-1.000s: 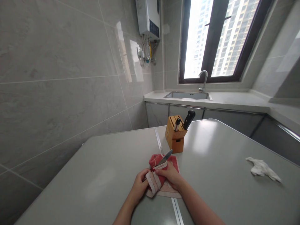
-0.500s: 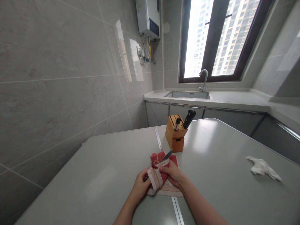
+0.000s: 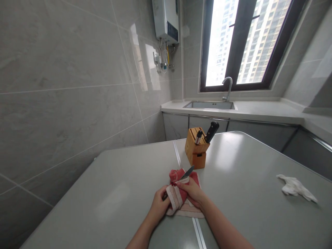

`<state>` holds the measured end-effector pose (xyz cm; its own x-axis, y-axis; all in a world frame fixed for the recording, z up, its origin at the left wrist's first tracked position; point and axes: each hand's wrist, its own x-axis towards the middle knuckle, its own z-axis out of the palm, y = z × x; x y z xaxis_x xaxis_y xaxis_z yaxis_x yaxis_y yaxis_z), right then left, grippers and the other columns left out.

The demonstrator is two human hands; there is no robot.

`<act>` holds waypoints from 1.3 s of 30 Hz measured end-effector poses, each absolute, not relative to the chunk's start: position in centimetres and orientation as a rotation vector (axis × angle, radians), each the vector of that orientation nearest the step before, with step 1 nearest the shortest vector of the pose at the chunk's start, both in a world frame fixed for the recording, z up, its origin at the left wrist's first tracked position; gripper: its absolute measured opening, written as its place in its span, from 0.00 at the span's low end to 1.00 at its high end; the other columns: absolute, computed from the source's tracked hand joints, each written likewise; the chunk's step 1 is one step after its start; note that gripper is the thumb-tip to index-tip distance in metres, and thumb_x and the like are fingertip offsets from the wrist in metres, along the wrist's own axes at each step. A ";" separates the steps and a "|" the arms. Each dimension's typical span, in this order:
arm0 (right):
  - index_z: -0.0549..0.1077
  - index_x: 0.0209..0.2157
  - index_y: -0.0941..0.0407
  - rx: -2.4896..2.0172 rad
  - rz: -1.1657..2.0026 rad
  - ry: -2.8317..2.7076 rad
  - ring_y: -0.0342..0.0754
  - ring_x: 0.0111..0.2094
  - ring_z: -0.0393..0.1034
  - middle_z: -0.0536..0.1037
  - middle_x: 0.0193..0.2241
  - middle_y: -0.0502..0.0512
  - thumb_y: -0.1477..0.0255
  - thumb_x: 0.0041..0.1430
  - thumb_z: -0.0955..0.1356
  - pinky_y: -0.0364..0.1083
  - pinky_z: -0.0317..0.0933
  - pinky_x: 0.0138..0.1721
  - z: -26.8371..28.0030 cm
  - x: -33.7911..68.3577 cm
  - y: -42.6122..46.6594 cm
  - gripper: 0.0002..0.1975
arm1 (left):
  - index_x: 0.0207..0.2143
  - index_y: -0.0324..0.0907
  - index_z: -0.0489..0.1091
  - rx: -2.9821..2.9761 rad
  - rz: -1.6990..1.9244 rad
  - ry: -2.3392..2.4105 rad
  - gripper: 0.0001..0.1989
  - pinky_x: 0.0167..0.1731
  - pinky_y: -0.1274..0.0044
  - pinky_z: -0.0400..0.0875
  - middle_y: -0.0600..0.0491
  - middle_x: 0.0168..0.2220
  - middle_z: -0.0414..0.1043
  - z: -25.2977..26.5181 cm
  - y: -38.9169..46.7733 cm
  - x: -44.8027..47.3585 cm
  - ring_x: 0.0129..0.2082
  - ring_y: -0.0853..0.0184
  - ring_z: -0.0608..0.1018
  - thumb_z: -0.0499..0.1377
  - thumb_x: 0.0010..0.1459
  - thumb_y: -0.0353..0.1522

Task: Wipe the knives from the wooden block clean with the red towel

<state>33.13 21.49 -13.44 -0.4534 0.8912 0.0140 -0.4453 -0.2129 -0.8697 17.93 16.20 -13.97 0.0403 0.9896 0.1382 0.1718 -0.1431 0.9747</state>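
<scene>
A red and cream towel (image 3: 176, 197) lies bunched on the table, folded around a knife (image 3: 188, 172) whose blade tip sticks out at the upper right. My left hand (image 3: 160, 200) is closed around the knife's dark handle, which shows partly beside the towel's left edge. With the thumb on top, my right hand (image 3: 192, 191) pinches the towel over the blade. The middle of the blade is hidden by the cloth. Just beyond the towel stands a wooden knife block (image 3: 196, 148) holding a large black-handled knife (image 3: 212, 131) and a smaller dark handle (image 3: 198, 137).
A crumpled white cloth or tissue (image 3: 296, 188) lies at the right of the grey table (image 3: 124, 183). Behind it, a counter carries a sink (image 3: 211, 105) with a faucet (image 3: 228, 88). A tiled wall (image 3: 77, 110) borders the left side.
The whole view has shifted slightly, with the scene moving a little to the right. My left hand has shifted slightly on the handle, and more of it shows. My right hand keeps its pinch.
</scene>
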 end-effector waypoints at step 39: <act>0.70 0.43 0.61 -0.337 2.056 -0.930 0.51 0.43 0.70 0.75 0.41 0.61 0.72 0.36 0.76 0.51 0.56 0.51 -13.0 34.2 21.6 0.28 | 0.41 0.37 0.70 1.182 1.196 1.125 0.16 0.36 0.77 0.66 0.50 0.37 0.74 -13.6 16.4 16.8 0.35 0.65 0.72 0.56 0.54 0.39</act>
<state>34.20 21.64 -13.04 -0.6164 0.7824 0.0894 -0.5835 -0.3775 -0.7191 16.85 16.39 -13.60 0.0540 0.9985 -0.0036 -0.0647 0.0071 0.9979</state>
